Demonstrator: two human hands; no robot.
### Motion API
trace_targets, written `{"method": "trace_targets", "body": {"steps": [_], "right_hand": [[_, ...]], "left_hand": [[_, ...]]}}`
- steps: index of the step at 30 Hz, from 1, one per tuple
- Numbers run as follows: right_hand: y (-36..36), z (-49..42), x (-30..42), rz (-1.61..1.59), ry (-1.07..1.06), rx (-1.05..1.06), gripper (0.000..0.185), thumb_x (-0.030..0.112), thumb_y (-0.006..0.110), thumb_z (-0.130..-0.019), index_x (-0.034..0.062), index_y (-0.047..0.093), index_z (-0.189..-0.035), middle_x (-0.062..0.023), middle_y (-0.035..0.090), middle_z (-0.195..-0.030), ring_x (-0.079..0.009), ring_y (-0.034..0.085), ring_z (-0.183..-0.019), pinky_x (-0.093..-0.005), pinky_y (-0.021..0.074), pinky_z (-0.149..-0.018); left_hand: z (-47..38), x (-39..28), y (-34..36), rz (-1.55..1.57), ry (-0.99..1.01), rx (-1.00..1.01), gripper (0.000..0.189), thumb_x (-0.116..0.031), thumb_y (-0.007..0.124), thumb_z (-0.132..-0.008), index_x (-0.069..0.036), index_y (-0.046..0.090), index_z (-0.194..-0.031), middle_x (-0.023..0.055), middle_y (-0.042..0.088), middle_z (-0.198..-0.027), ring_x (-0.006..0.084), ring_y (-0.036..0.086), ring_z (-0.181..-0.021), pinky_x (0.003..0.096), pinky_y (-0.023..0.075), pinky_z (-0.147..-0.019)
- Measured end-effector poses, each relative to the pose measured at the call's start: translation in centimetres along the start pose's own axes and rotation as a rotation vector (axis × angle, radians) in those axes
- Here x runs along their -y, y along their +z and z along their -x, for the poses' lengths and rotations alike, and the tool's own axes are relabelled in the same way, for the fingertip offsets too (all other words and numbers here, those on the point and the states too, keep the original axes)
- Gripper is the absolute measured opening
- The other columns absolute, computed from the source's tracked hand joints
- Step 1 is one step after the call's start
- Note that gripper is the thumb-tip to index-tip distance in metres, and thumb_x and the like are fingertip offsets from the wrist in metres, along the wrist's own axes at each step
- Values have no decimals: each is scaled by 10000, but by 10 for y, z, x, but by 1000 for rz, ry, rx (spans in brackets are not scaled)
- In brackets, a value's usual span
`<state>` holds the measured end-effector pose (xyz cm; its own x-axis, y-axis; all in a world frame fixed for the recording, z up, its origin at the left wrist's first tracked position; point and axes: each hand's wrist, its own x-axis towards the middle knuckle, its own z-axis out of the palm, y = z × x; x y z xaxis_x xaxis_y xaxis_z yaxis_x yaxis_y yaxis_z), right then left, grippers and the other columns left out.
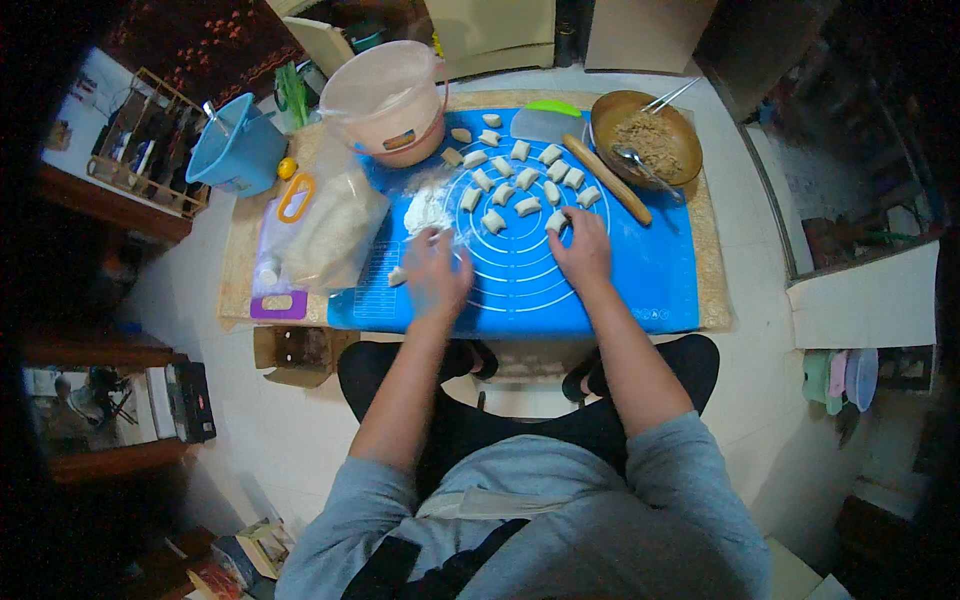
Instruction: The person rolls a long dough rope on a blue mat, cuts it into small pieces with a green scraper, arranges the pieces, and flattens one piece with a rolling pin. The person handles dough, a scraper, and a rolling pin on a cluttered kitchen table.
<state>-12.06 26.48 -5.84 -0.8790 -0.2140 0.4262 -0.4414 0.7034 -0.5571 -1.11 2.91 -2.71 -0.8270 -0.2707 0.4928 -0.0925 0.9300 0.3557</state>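
Many small pieces of pale dough [526, 178] lie across a blue silicone mat [652, 285] marked with white rings. My right hand [585, 247] has its thumb and index finger around one dough piece [556, 222] at the mat's middle. My left hand [441, 274], blurred, is over the mat just below a patch of white flour [427, 214]; whether it holds anything is unclear. Another dough piece [397, 277] lies to its left. A wooden rolling pin [609, 181] rests at a slant right of the dough pieces.
A metal bowl [694, 161] of filling with utensils stands back right, beside a green-handled dough scraper [547, 124]. Back left stands a pink plastic bucket [390, 112]. A bag of flour [330, 232] lies over a purple-edged cutting board [279, 306]; a blue bin [240, 150] is beyond.
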Motion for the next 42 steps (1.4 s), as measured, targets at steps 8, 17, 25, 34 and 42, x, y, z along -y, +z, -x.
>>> {"method": "trace_targets", "body": {"steps": [8,17,25,34,42], "right_hand": [[-2,-1,2,11,-34,49,434,234,812,-872,82,672,-1254,-119,691,-1172,-339,616,-1130,-468,514,-983],[5,-1,27,-112,-131,-18,386,227,815,-853,56,703,-1181,-161,700,-1140,-365,637,-1089,-471,523,-964],[69,0,146,-238,-412,255,347,190,821,-843,59,712,-1145,-149,717,-1100,-370,638,-1072,-461,521,-944],[135,-9,186,-242,-536,171,303,210,834,-814,82,706,-1057,-116,721,-1033,-348,634,-1040,-466,524,-917],[127,-6,181,-231,-498,298,369,252,841,-805,97,712,-1114,-114,725,-1133,-344,624,-1120,-471,521,-962]], "left_hand": [[31,85,-36,-173,-124,-3,388,-208,751,-900,-3,694,-1224,202,654,-1223,395,623,-1133,504,506,-959],[32,88,-21,88,-78,-131,280,-148,744,-889,2,676,-1115,184,645,-1057,386,628,-999,482,523,-873],[40,90,-15,120,-262,-259,214,-154,688,-957,-3,656,-1106,196,613,-1052,404,619,-989,485,520,-849],[41,101,-12,225,-397,-450,190,-148,595,-1041,1,619,-1157,222,561,-1148,427,586,-1056,480,499,-919],[41,103,-9,188,-356,-467,163,-119,570,-1048,-2,621,-1149,227,574,-1125,440,589,-1040,491,497,-911]]}}
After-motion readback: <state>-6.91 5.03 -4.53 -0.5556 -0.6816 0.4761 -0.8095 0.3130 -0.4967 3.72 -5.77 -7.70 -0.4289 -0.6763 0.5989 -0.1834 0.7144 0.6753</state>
